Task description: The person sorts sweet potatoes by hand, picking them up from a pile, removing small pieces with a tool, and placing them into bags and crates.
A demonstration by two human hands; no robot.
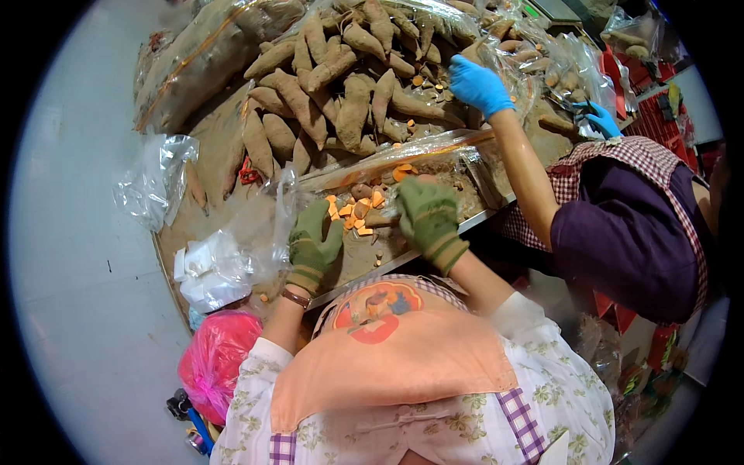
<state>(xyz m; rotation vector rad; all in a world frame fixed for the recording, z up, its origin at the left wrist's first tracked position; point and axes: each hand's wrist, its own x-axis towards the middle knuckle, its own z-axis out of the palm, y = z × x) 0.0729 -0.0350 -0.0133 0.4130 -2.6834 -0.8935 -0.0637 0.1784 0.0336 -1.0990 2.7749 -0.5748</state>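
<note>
My left hand [314, 247], in a green knitted glove, is low over the table at the left of some cut orange-fleshed sweet potato pieces [363, 212]. Its thumb stands apart from the fingers, and nothing shows in the gap. A clear plastic bag [282, 203] lies close against its left side. My right hand [430, 218], gloved alike, is curled at the right of the pieces. A small brown sweet potato [381, 218] reaches up to its side, and a pinkish rounded thing [427, 178] peeks out past its knuckles. Whatever its palm may hold is hidden.
Whole sweet potatoes [349, 99] are heaped behind a plastic-covered ridge [401, 154]. A full sack [215, 58] lies at the back left. A co-worker's blue-gloved hand [479, 87] reaches in from the right. White packages [212, 270] and a pink bag [221, 366] are at left.
</note>
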